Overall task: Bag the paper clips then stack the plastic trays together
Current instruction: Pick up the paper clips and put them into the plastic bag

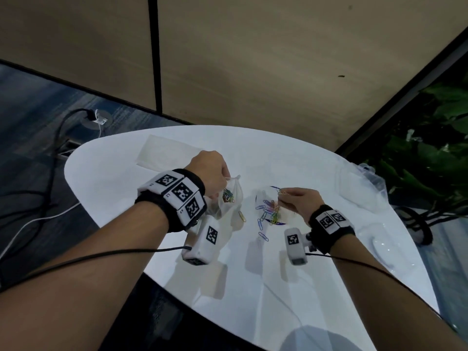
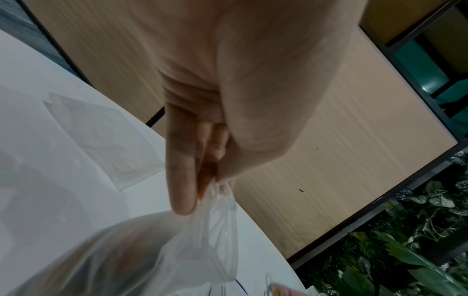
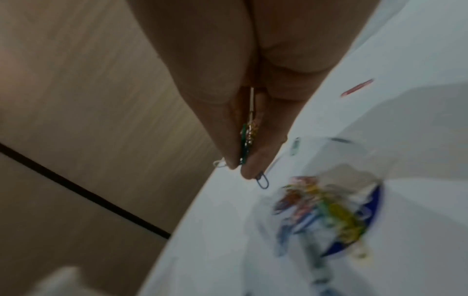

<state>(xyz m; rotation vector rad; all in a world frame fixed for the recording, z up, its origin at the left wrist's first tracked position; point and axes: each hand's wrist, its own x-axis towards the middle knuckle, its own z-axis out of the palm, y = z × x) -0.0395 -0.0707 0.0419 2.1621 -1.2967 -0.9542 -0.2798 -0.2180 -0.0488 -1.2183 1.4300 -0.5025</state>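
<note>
I see a white round table (image 1: 329,173) as landmark. Behind it stand tan wall panels (image 1: 278,59) split by a black vertical strip (image 1: 155,51). Left of the table: blue-grey carpet (image 1: 30,102), a floor outlet (image 1: 97,119) with cables. Right of it: green leafy plants (image 1: 440,138). Lighting dim.

Head view looks down on the white table (image 1: 291,153); each wrist view looks closely along its fingers, sharing it.
</note>
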